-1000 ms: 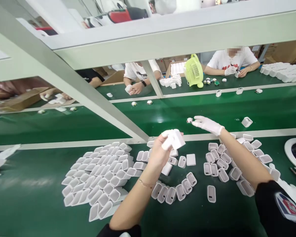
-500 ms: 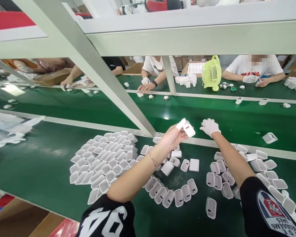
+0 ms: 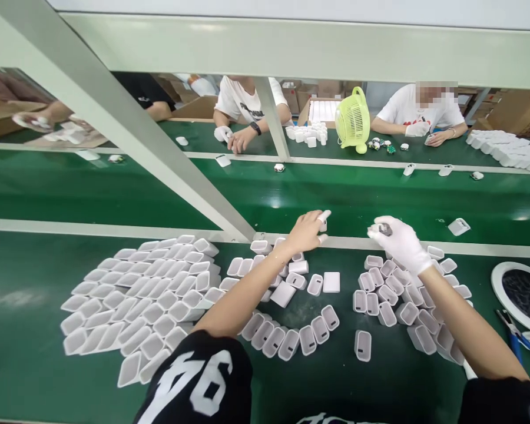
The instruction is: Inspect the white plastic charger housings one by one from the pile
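In front of you spreads the green counter (image 3: 17, 371), with the green belt (image 3: 362, 191) running along its far edge, beyond a pale rail (image 3: 477, 248). A large block of white cases (image 3: 152, 285), standing with their openings up, fills the counter left of your left forearm. A looser cluster (image 3: 386, 314) stands by your right forearm, and an arc of open cases (image 3: 288, 346) curves between the two, nearer the counter's near edge. Your gloved right hand (image 3: 400, 241) is above the far edge, its grip narrow. Your left hand (image 3: 307, 231) reaches over the same edge, fingers pointing at the belt; you cannot tell whether that grip holds anything. One lone case (image 3: 363, 345) stands between arc and cluster. Smallest, a greyish part (image 3: 384, 229) sits pinched in your right grip.
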{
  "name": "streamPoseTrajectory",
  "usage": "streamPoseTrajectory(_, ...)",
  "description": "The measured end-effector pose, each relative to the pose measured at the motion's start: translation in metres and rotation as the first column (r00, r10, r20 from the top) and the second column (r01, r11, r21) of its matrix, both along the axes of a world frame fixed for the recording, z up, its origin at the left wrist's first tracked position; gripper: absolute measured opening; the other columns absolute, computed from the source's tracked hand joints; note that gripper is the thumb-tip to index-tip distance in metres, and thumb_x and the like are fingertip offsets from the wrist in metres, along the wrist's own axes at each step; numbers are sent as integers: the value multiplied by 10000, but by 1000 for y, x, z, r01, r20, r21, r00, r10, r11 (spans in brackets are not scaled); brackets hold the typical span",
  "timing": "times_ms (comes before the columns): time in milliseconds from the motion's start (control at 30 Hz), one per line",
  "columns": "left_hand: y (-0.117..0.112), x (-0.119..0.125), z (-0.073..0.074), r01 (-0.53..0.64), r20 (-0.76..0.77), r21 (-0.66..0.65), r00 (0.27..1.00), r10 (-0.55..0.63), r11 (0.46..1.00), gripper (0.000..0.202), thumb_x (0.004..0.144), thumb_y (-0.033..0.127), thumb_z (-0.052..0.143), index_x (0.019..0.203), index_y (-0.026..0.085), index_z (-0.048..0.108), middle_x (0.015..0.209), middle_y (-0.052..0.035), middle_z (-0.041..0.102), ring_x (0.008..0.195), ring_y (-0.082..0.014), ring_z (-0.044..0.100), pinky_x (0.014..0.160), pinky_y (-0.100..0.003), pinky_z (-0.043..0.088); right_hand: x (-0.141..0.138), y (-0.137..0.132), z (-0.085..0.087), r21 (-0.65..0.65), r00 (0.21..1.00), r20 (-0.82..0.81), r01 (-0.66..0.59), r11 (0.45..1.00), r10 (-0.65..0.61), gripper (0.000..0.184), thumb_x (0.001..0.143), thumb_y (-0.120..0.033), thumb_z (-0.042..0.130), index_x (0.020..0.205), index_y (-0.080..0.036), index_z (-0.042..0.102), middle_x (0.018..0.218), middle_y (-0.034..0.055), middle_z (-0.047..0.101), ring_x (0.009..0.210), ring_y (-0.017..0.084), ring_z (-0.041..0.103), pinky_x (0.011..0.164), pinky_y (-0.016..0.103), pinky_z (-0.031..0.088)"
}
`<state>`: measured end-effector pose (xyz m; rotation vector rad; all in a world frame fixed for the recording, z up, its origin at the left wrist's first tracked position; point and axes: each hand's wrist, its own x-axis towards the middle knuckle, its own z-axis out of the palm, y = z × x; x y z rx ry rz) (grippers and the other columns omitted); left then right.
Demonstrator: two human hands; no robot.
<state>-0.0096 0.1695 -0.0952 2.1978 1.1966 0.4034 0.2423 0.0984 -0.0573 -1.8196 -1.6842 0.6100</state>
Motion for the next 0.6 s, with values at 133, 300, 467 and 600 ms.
streamPoseTrajectory(133,-49,9,10,290,-155,-64,942,-296,955,572,665,98,659,1214,249,607,1210,-96,625,1184,-331,525,1101,-558,228,21,-50,2,61,988,-155,21,998,-11,449,789,-461,639,1164,-215,662,1071,65,670,967,231,643,942,425,490)
streamPoseTrajectory(300,-75,27,-2,369,-198,-168,896,-398,914,407,614,54,612,989,174,713,955,-120,669,910,-313,639,934,-483,414,23,-85,-6,62,932,-356,93,994,-65,557,759,-528,689,1200,-195,621,1110,103,672,1082,282,610,972,495,471)
streamPoseTrajectory(467,-65,36,4,247,42,-210,969,-244,946,208,722,229,588,898,171,681,914,-91,646,902,-270,613,820,-363,458,12,-110,-8,93,849,-522,153,984,-83,547,738,-608,696,1114,-216,635,1087,101,685,1057,289,635,943,494,499)
streamPoseTrajectory(600,-76,40,19,166,342,-369,939,-33,914,378,837,421,400,1024,162,601,929,-89,658,758,-212,593,635,-302,443,-6,-125,-4,78,716,-697,123,989,-34,553,726,-568,745,1152,-239,619,1063,86,700,983,262,662,896,455,535)
